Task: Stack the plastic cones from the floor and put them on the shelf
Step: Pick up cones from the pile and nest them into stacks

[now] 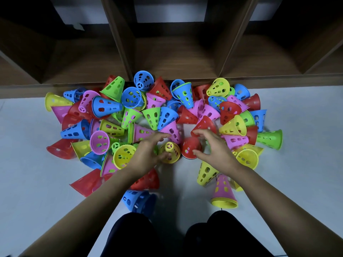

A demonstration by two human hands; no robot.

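1. Wooden shelf unit [176,58]: stood along the far edge of the view, split by upright dividers into open compartments. No cones were visible in them.
2. Pale floor [27,164]: ran from the foot of the shelf unit back to the person.
3. Pile of perforated plastic cones [152,117]: red, blue, green, yellow and pink. They lay loose on the floor against the shelf unit's base, most tipped on their sides, some nested in twos or threes.
4. Knees [219,236]: in dark fabric at the near edge, with both bare forearms reaching forward over them.
5. Pink-and-yellow stack [222,190]: pink cone nested over yellow ones. It lay near the right forearm, wide end toward the person.
6. Nested blue cones [138,201]: on the floor under the left forearm.
7. Left hand [148,153]: at the pile's near edge, grip closed on the yellow cone [171,153]. The thumb lay on its side and the fingers curved over it; the cone's narrow end pointed up.
8. Right hand [215,147]: just beside the left. The thumb touched the red cone [189,145] and the fingers arched over its far edge. Whether this grip had closed could not be told.
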